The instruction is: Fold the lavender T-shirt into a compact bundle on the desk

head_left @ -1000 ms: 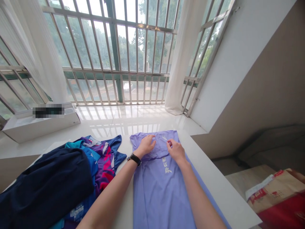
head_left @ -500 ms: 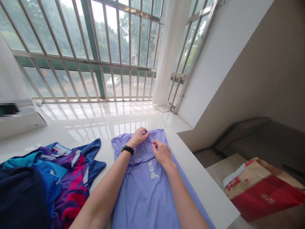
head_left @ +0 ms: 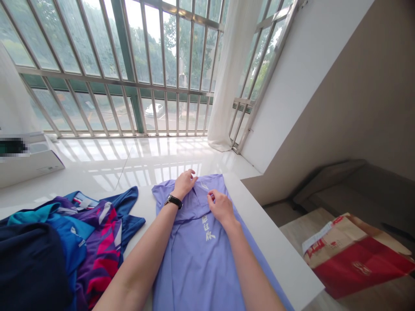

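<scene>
A lilac shirt (head_left: 197,263) with white lettering lies flat on the white table (head_left: 275,255), collar end towards the window. My left hand (head_left: 185,183), a black watch on its wrist, rests on the shirt's collar area with the fingers spread flat. My right hand (head_left: 220,206) lies just right of the neckline, its fingers curled and pinching the fabric there.
A pile of blue, purple and pink garments (head_left: 87,237) with a dark navy one (head_left: 29,268) lies to the left. A white box (head_left: 29,162) sits on the glossy sill by the barred window. A red and brown paper bag (head_left: 356,255) lies lower right.
The view swung right, then steadied. My left hand went from pinching the collar to lying flat with fingers spread on it. My right hand stayed by the neckline.
</scene>
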`<state>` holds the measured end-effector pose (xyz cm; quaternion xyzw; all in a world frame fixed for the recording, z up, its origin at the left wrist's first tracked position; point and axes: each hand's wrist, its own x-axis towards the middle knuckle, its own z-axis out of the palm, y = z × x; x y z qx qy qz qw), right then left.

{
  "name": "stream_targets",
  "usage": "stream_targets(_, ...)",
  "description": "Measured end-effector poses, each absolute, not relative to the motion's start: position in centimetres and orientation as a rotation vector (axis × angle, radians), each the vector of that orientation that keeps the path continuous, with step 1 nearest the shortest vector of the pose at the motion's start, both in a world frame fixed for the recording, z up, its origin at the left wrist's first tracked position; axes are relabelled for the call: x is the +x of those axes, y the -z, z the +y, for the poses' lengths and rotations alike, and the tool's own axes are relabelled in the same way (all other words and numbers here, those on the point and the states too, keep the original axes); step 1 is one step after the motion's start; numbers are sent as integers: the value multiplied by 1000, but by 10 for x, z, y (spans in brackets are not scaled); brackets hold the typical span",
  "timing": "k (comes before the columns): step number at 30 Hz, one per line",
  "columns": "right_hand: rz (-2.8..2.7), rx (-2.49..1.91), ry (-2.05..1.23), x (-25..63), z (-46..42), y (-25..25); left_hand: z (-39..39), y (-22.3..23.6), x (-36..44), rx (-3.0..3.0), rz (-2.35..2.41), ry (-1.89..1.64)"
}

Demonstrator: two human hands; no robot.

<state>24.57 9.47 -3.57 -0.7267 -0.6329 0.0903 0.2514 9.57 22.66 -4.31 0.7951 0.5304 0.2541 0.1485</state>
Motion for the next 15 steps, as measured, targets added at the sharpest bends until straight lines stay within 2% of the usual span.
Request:
stream_targets(5,-1736,-1964,-268,245,95,36,226,25,96,2400,1503,-663)
stream_targets(9,-1784,-1969,-297,244,95,36,218,12,101,2519,1353,-393)
stream_targets(15,-1854,-1991,-338,244,95,37,210,17,101,2563,1340,-202)
